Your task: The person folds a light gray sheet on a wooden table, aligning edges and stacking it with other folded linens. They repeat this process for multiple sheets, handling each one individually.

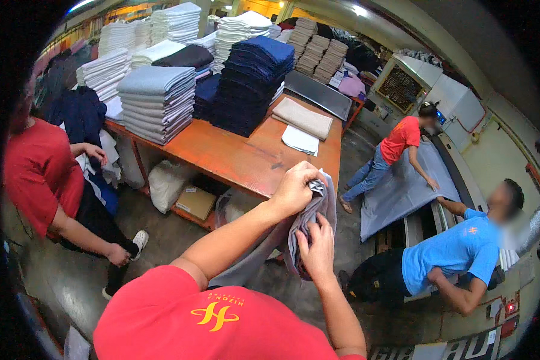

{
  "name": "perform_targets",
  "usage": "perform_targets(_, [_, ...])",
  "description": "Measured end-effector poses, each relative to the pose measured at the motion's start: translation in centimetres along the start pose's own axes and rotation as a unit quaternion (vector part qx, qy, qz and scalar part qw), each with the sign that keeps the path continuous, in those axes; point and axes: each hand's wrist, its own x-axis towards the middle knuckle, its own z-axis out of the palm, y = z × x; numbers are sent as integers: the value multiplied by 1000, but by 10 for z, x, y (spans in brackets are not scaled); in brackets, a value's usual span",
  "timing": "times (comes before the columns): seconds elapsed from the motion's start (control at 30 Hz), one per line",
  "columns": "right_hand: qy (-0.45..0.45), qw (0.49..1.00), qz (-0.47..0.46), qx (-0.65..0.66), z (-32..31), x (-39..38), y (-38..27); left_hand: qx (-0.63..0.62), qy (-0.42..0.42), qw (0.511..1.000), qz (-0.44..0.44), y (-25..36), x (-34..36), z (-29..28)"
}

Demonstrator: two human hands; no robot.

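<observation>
A grey cloth (311, 215), bunched in several folds, hangs before me just off the near right side of the orange table. My left hand (296, 189) is closed on its upper end, with fingers curled over the gathered edge. Lower on the same cloth, my right hand (319, 245) grips the folds between thumb and fingers. Part of the cloth drops below my left forearm, where its lower end is partly hidden.
The orange table (240, 159) bears stacks of grey cloths (156, 105), dark blue cloths (253, 84) and white cloths. A folded beige cloth (303, 117) lies near its right end. At right, two people handle a large grey sheet (396, 192) by a machine; another person (45, 180) stands at left.
</observation>
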Motion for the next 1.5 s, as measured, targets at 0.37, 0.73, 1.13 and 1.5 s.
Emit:
perform_targets(0.37, [105, 983, 64, 136, -22, -2, 46, 10, -101, 995, 15, -20, -31, 62])
perform_targets(0.73, [-72, 988, 72, 120, 1, -24, 116, 53, -96, 993, -41, -34, -50, 108])
perform_targets(1.13, [-25, 882, 178, 437, 14, -24, 154, 44, -135, 989, -44, -28, -48, 149])
perform_targets(1.5, [-173, 964, -196, -55, -61, -23, 208, -55, 46, 985, -156, -65, 34, 27])
